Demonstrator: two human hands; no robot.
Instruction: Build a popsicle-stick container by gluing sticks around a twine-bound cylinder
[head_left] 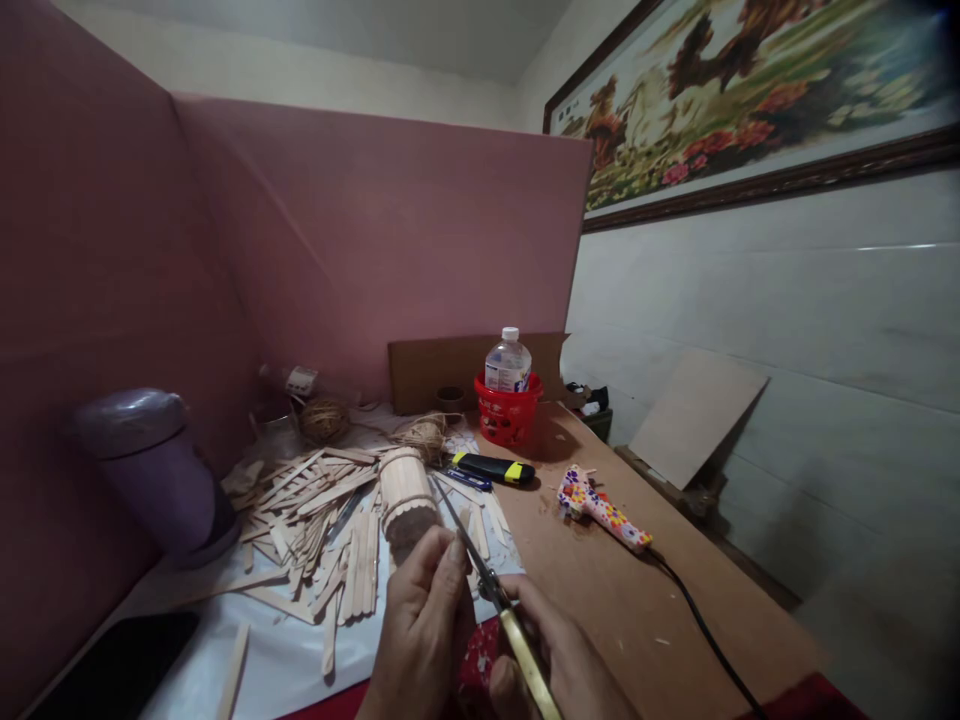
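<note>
In the head view my right hand (559, 650) grips a pair of scissors (519, 645) with a brass-coloured handle. Its dark blades point up and to the left, passing beside my left thumb. My left hand (424, 625) is closed, thumb pressed against the fingers; whatever it pinches is hidden. Just beyond it lies a small barrel-shaped piece (405, 482) covered in wooden sticks, tilted on its side. Loose wooden craft sticks (315, 510) are heaped to its left, several lined up side by side.
A yellow-black utility knife (493, 468) lies behind the scissors. A flowered glue gun (604, 512) with a black cord rests at right. Farther back stand a red bucket (508, 418) holding a plastic bottle (509, 362) and twine (420, 437). A purple tumbler (161, 480) and dark phone-like slab (120, 660) are left.
</note>
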